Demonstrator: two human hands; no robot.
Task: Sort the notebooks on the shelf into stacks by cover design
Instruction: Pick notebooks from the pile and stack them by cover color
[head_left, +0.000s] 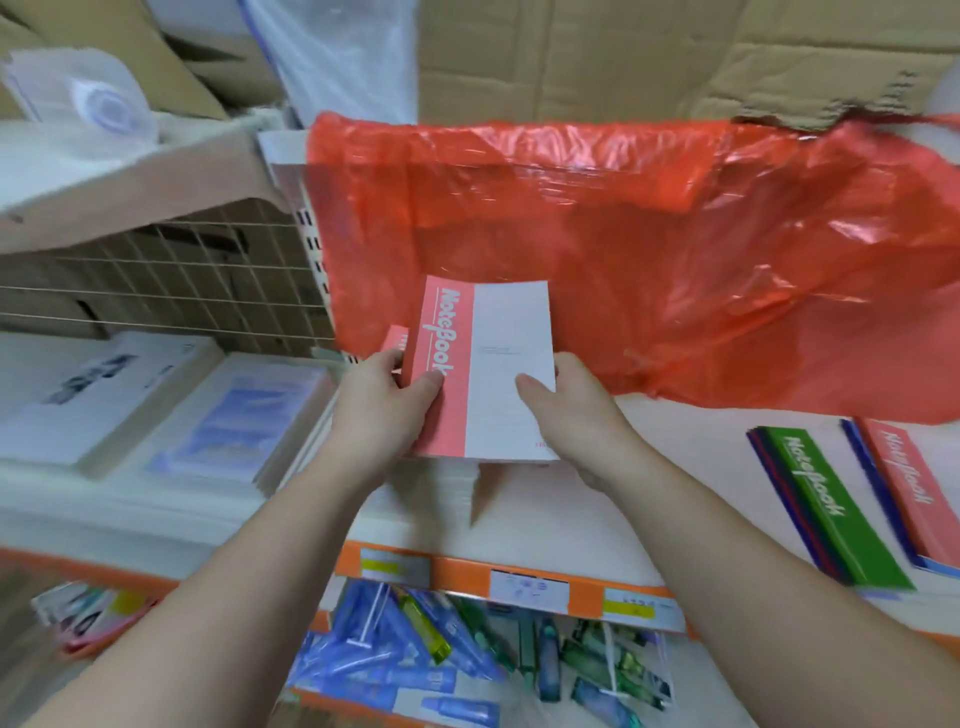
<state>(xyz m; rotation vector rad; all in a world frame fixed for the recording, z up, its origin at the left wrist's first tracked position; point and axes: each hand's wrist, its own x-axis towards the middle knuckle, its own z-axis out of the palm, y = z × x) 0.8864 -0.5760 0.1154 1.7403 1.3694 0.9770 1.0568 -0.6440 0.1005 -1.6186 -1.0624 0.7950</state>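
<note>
Both bare forearms reached up from the bottom of the view toward a white shelf (571, 525) with an orange front edge. Left hand (382, 402) gripped the pink spine side of a pink notebook (485, 371), its thumb pressed on the cover beside the white word "Notebook"; right hand (574, 410) held the opposite, white edge of the same notebook, thumb on top and fingers underneath. That notebook was lifted off the shelf, tilted toward the camera, and threw a shadow on the board below it. Just behind its left edge showed a sliver of another pink cover (397, 340), mostly hidden by the left hand. Behind these lay a crumpled red plastic bag (649, 249), spread across the back of the shelf, with brown cardboard (571, 57) above it. Well apart to the right, a green notebook (836, 512) lay flat on the shelf on dark blue covers, and just beside it a second pink notebook (911, 488) lay on another blue one. Left of the hands sat blurred stacks of pale paper goods (234, 415). Below the shelf edge lay packaged blue and green items (467, 644), too blurred to identify.
</note>
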